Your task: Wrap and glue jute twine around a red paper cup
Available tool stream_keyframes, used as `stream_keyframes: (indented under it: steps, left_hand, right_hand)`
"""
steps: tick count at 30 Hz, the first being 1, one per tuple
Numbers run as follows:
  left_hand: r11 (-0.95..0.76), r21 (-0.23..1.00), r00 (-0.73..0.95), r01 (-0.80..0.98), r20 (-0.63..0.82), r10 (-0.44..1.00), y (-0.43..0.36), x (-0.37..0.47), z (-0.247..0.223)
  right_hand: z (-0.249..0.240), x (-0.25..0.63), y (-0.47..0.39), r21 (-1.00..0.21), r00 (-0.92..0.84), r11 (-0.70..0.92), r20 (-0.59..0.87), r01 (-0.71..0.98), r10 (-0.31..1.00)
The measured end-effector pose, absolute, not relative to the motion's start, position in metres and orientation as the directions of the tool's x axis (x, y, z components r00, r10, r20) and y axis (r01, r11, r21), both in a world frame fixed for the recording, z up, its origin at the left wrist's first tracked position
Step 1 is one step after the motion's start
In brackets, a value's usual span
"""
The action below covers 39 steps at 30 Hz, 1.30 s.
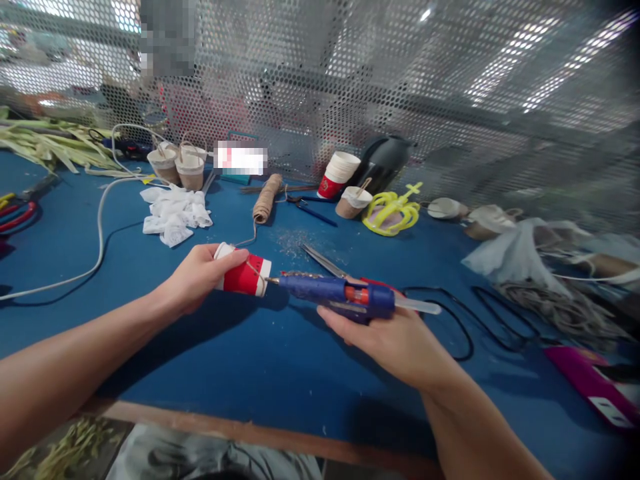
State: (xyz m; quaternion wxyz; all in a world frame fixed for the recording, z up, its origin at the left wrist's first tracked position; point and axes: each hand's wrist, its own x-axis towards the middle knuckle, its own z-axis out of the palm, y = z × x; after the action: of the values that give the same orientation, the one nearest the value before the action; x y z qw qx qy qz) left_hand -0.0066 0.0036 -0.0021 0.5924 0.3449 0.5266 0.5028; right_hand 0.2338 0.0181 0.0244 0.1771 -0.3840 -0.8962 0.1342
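Red cup (pixel 243 281) approx. horiz. in L hand (pixel 200 275).

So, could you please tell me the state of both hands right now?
Left hand: closed, holding a paper cup.
Right hand: closed, holding a blue glue gun.

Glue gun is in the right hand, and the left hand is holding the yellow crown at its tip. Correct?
Not quite: the left hand holds a red and white paper cup. The yellow crown sits on the table, as the head view shows. The glue gun is in the right hand, as you said.
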Motion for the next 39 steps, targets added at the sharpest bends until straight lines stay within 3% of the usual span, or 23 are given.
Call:
stream_keyframes:
  steps: [7, 13, 20, 28, 34, 39]
  left_hand:
    - [0.250, 0.944, -0.062, -0.214, -0.268, 0.961, 0.004, -0.008, -0.004]
    - [0.252, 0.944, -0.059, -0.211, -0.269, 0.961, 0.004, -0.008, -0.004]
    - [0.258, 0.940, -0.038, -0.222, -0.273, 0.961, 0.005, -0.009, -0.005]
    - [0.287, 0.946, -0.051, -0.149, -0.297, 0.954, 0.005, -0.011, -0.007]
    - [0.287, 0.944, -0.042, -0.164, -0.298, 0.954, 0.004, -0.010, -0.006]
    - [0.287, 0.933, -0.038, -0.218, -0.302, 0.952, 0.003, -0.008, -0.002]
  right_hand:
    - [0.033, 0.225, 0.011, -0.476, -0.507, 0.527, 0.182, 0.704, 0.842]
    - [0.028, 0.232, 0.017, -0.482, -0.619, 0.616, 0.177, 0.623, 0.765]
    - [0.033, 0.222, 0.010, -0.594, -0.445, 0.442, 0.154, 0.672, 0.882]
    - [0.038, 0.225, 0.016, -0.522, -0.578, 0.573, 0.176, 0.632, 0.797]
    - [0.034, 0.223, 0.011, -0.579, -0.473, 0.474, 0.167, 0.663, 0.865]
    - [0.036, 0.223, 0.011, -0.610, -0.507, 0.459, 0.108, 0.646, 0.855]
